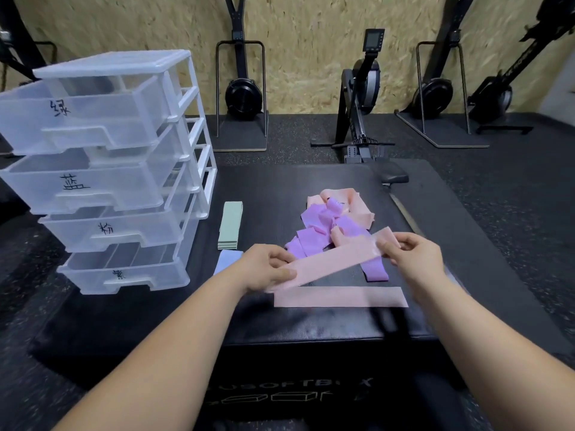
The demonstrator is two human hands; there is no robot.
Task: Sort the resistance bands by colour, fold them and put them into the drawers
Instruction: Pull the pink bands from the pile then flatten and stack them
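The left hand (267, 270) and the right hand (415, 259) each pinch one end of a pink band (336, 259), held above the black mat (267, 194). Just under the fingers lies a second pink band (339, 297). Behind them is a purple pile (315, 233), and far left stand the drawers (109, 185).

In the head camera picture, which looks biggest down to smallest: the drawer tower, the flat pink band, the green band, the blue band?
drawer tower
flat pink band
green band
blue band last, though the left hand hides part of it
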